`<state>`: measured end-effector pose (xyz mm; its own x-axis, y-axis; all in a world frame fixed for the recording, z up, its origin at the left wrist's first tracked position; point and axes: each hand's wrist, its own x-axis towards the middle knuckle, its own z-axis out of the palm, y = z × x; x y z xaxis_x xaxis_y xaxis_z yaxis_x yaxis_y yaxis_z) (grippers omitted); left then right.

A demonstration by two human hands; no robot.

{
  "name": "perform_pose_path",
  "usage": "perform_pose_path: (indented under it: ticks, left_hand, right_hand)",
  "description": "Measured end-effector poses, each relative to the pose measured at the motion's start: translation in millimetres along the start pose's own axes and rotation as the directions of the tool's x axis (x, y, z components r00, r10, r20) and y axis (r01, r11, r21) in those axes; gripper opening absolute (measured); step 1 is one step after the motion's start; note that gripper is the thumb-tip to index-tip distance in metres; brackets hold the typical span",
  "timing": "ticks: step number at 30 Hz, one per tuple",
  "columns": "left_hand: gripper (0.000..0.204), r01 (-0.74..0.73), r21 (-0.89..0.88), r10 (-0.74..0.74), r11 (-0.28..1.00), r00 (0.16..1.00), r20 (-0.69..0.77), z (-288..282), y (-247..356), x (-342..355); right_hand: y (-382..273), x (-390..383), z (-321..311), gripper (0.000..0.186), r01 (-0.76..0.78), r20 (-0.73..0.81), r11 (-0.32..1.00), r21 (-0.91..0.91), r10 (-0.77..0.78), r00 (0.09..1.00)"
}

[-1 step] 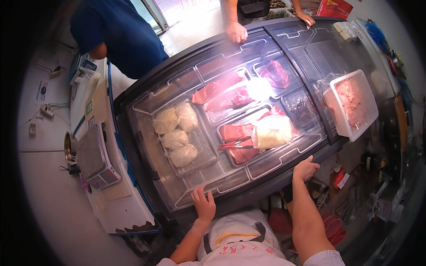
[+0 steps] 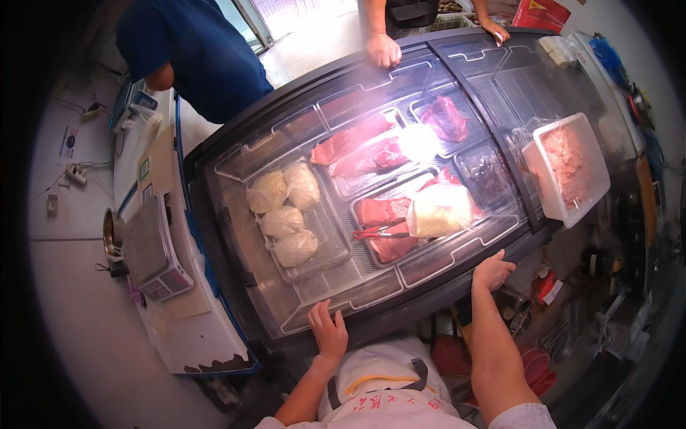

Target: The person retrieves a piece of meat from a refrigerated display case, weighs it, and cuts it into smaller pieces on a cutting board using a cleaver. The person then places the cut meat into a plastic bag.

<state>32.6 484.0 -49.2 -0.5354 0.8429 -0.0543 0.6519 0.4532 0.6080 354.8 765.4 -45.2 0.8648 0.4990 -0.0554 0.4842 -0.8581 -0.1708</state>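
Observation:
My left hand (image 2: pixel 329 330) rests on the near left edge of a dark-framed display case (image 2: pixel 436 300), its fingers spread. Farther right, my right hand (image 2: pixel 493 272) lies at the same near edge, fingers loosely bent and nothing seen in them. Under the clear lid are several bags of pale food (image 2: pixel 284 222) in a clear tray. Beside them, cuts of red meat (image 2: pixel 382 212) lie in a tray with tongs (image 2: pixel 382 230) and a pale, plastic-wrapped block (image 2: pixel 437 212). Behind are long pink cuts (image 2: pixel 357 146) and a darker red piece (image 2: pixel 444 120).
A white tub of minced meat (image 2: pixel 568 168) stands on the case at right. A scale (image 2: pixel 153 250) sits on the left counter. Across the case, another person's hands (image 2: pixel 384 51) touch its far edge. A person in blue (image 2: pixel 196 64) stands far left. Red slippers (image 2: pixel 536 368) lie lower right.

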Motion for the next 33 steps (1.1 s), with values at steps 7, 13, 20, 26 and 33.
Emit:
perform_pose_path:
  ticks: [7,13,20,26,33]
  left_hand:
    - [0.056,-0.003,0.191,0.003,0.982,1.0,0.001,12,0,-30]
    - [0.063,-0.085,0.277,0.085,0.957,0.996,0.011,17,-8,-33]
    - [0.059,-0.197,0.222,0.196,0.955,0.98,0.03,10,-5,-21]
    - [0.058,-0.214,0.229,0.212,0.95,0.977,0.033,9,-8,-23]
    - [0.054,-0.443,0.048,0.436,0.895,0.894,0.106,20,57,13]
  right_hand:
    - [1,-3,-8,0.058,-0.007,-0.009,0.999,0.047,0.007,1.0]
    - [2,-2,-3,0.058,-0.011,0.01,0.997,0.077,0.011,1.0]
    - [9,3,-5,0.058,-0.01,0.027,0.996,0.084,0.008,1.0]
    - [8,2,-4,0.058,0.004,0.024,0.993,0.119,-0.007,1.0]
    - [9,7,-4,0.059,0.007,0.039,0.994,0.112,-0.011,0.999]
